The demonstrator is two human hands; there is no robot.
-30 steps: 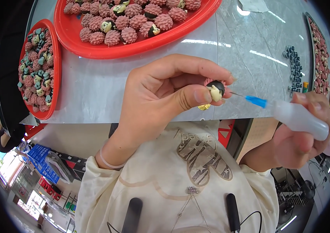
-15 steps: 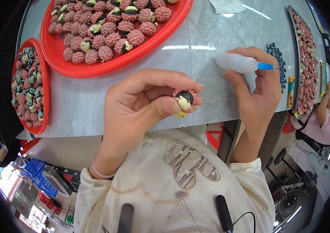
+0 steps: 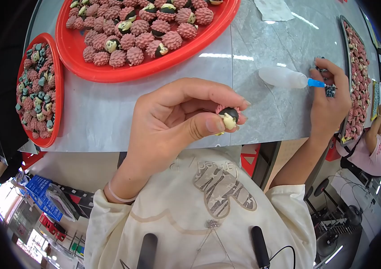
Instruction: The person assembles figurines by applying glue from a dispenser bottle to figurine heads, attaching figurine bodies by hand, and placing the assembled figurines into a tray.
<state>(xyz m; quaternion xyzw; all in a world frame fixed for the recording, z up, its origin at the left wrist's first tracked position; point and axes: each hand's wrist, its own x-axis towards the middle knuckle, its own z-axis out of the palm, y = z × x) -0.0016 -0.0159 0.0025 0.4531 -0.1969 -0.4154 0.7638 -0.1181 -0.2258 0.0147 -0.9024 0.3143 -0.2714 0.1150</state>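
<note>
My left hand (image 3: 168, 121) is closed, pinching a small figurine (image 3: 230, 117) between thumb and fingers. It has a cream face, a black top and a pink ruffled back; a bit of gold shows beneath it. My right hand (image 3: 331, 96) is over a cluster of small dark blue-grey pieces (image 3: 330, 91) at the right of the table. Its thumb and forefinger are bent and apart, with some pieces visible between them. A translucent white squeeze bottle (image 3: 282, 78) with a blue nozzle lies on the table, its tip beside my right thumb.
A large red tray (image 3: 145, 67) of pink ruffled figurines is at the back left. Farther left stands a smaller red tray (image 3: 59, 98) of mixed pieces. A long metal tray (image 3: 343, 33) of pink pieces is at the right. A white sheet (image 3: 273, 10) lies at the back.
My right hand has let go of the squeeze bottle, leaving it on the table, and moved right to the dark pieces. The left hand still holds the figurine. The whole view has shifted slightly.
</note>
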